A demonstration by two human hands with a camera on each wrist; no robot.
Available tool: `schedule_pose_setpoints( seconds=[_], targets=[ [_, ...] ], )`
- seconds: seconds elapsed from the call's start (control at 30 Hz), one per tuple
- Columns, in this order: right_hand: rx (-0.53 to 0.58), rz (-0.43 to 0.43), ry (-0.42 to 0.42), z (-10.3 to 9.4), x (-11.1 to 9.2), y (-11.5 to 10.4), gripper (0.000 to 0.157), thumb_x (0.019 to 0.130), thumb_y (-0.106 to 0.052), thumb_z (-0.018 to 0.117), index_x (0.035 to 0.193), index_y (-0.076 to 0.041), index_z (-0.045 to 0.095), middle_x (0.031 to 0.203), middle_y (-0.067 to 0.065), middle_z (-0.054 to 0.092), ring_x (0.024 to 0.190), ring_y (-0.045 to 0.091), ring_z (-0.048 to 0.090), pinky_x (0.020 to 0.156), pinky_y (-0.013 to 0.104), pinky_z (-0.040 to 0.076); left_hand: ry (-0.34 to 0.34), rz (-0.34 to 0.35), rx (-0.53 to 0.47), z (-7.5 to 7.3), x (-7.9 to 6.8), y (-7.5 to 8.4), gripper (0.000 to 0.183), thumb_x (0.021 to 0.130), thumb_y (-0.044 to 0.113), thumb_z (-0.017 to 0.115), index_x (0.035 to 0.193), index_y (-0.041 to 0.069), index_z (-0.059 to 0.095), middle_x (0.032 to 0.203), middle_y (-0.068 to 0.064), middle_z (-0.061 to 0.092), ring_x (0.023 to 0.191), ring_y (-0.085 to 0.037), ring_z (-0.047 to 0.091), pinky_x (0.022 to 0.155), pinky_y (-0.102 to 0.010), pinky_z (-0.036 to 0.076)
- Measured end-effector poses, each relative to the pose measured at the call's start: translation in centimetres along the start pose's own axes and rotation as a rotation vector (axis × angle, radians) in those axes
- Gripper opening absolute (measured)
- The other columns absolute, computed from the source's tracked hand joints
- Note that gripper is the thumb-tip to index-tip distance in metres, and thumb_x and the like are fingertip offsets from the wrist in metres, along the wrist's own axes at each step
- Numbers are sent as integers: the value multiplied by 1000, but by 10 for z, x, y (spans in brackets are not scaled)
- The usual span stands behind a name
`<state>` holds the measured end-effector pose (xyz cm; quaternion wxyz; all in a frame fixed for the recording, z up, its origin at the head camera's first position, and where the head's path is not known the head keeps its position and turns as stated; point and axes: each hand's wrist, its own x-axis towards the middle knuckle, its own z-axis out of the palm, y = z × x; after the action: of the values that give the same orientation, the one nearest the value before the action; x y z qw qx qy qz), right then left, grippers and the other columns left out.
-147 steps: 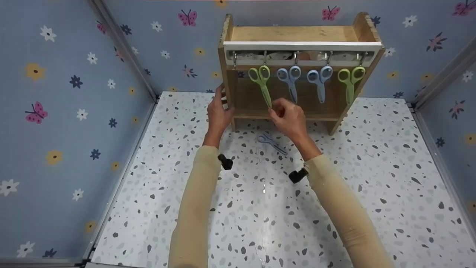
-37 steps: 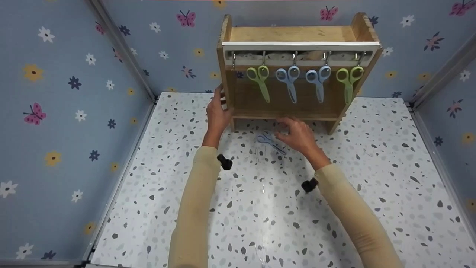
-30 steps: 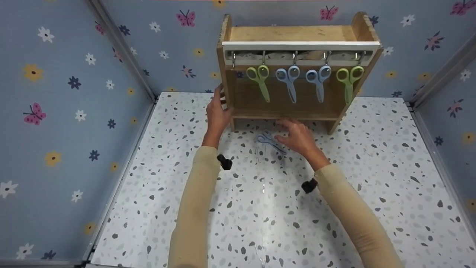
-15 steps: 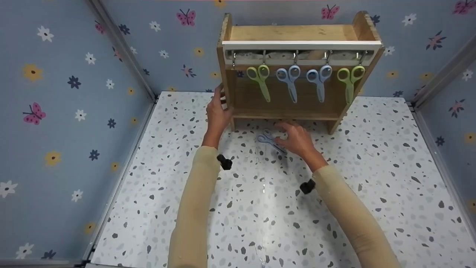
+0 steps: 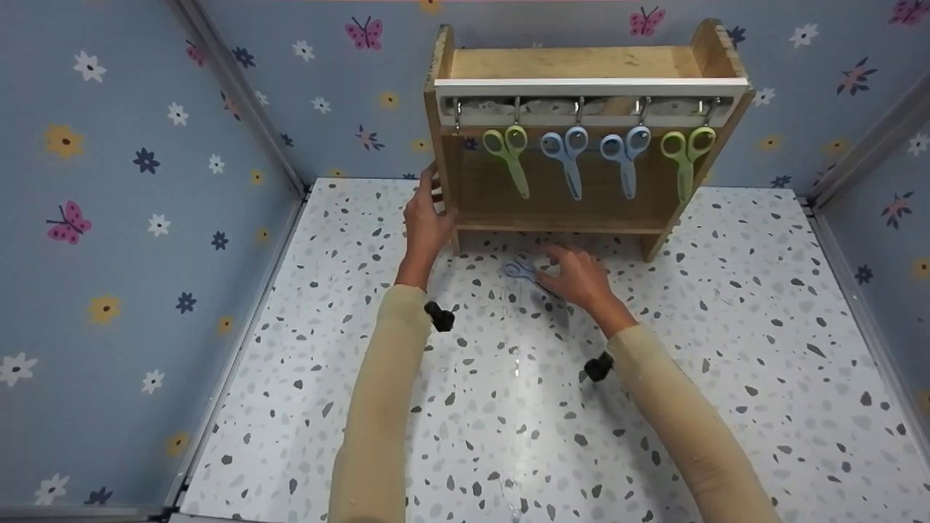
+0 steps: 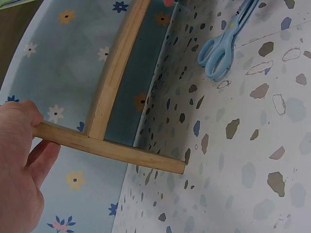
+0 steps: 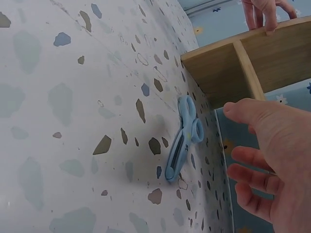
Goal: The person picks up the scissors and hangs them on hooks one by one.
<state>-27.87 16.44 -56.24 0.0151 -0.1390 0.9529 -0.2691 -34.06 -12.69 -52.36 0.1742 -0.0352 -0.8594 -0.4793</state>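
Observation:
My left hand (image 5: 427,226) grips the left side panel of a wooden rack (image 5: 574,62), its thumb in front and fingers round the outer side, as the left wrist view shows. In front of the rack, light blue scissors (image 7: 183,138) lie closed on the speckled table. Over their blade end hovers my right hand (image 5: 581,280), fingers loosely bent and spread with nothing between them. In the right wrist view its thumb is apart from the scissors. Green scissors (image 5: 517,173), two blue pairs, one of them blue scissors (image 5: 569,165), and another green pair (image 5: 684,167) hang on the rack's hooks.
The leftmost hook (image 5: 457,116) on the rack's metal strip bears nothing. Flower-patterned walls (image 5: 109,254) enclose the speckled table (image 5: 472,407) at the back and sides. A black wrist camera (image 5: 599,367) sits on the right sleeve.
Earlier the right hand pinched the tip of the left green scissors; it let go and came down towards the scissors on the table. These green scissors now hang straighter. The left hand stayed put.

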Motion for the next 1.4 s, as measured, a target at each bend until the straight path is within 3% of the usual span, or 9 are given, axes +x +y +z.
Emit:
schedule_pose_setpoints(
  seconds=[0.27, 0.83, 1.07, 1.4],
  targets=[
    [-33, -8, 3, 8, 1, 6, 55, 103, -33, 81, 151, -7, 71, 131, 22, 82, 99, 42, 79, 83, 60, 64, 7, 27, 9, 0, -1, 1, 75, 105, 1, 72, 172, 9, 41, 153, -24, 68, 134, -42, 75, 106, -53, 68],
    [-26, 31, -12, 25, 0, 15, 50, 102, -29, 82, 147, -7, 74, 124, 18, 84, 106, 37, 81, 93, 59, 65, -7, -2, -7, 0, 1, 1, 76, 105, 1, 71, 173, 12, 40, 157, -22, 66, 137, -40, 73, 109, -52, 67],
    [1, 28, -7, 28, -1, 17, 45, 102, -25, 82, 142, -5, 77, 115, 18, 84, 101, 36, 80, 89, 56, 66, -5, 16, -17, 0, 0, 0, 76, 105, 1, 71, 173, 12, 40, 157, -23, 65, 137, -42, 73, 108, -54, 68],
    [1, 46, -35, 34, -2, 19, 44, 104, -23, 79, 145, -8, 76, 124, 19, 80, 108, 36, 78, 94, 57, 65, 7, 40, -15, 0, 1, -2, 76, 103, -1, 71, 172, 10, 41, 155, -26, 66, 136, -44, 73, 107, -58, 67]
  ],
)
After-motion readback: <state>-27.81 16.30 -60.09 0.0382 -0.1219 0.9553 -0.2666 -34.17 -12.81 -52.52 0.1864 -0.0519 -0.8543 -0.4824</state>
